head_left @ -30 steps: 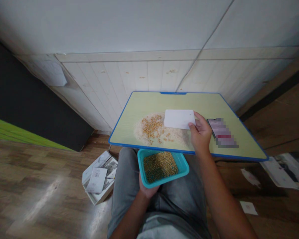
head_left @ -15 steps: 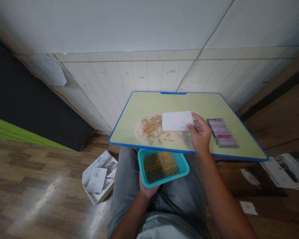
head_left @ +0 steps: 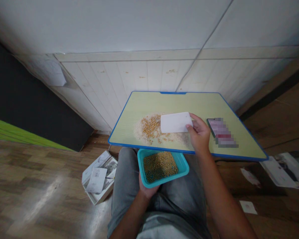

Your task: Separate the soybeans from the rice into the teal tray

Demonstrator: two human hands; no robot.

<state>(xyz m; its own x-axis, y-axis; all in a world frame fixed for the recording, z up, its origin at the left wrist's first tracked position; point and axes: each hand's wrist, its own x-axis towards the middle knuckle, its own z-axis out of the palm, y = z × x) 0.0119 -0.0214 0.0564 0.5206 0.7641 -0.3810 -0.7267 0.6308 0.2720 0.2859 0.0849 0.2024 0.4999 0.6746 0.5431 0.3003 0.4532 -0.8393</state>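
Note:
My right hand [head_left: 199,132] pinches the right end of a flat white rectangular board [head_left: 174,122], thumb on top. The board is over the table and covers part of a spread of rice [head_left: 139,132] with yellow soybeans [head_left: 150,126] mixed in. In my lap, below the table's front edge, my left hand [head_left: 148,190] supports a turquoise plastic basket [head_left: 183,164] from underneath. Soybeans [head_left: 161,164] cover the bottom of the basket, which tilts slightly. Most of my left fingers are hidden beneath it.
The small yellow-green table [head_left: 196,101] has a blue rim and stands against the wall. A phone [head_left: 221,131] lies at its right, its screen blurred. On the floor to the left sits an open white box [head_left: 99,179] with papers and a cable.
The white board and my right hand have shifted very slightly left and down, and the board is tilted a little more. The basket and my left hand stay almost still.

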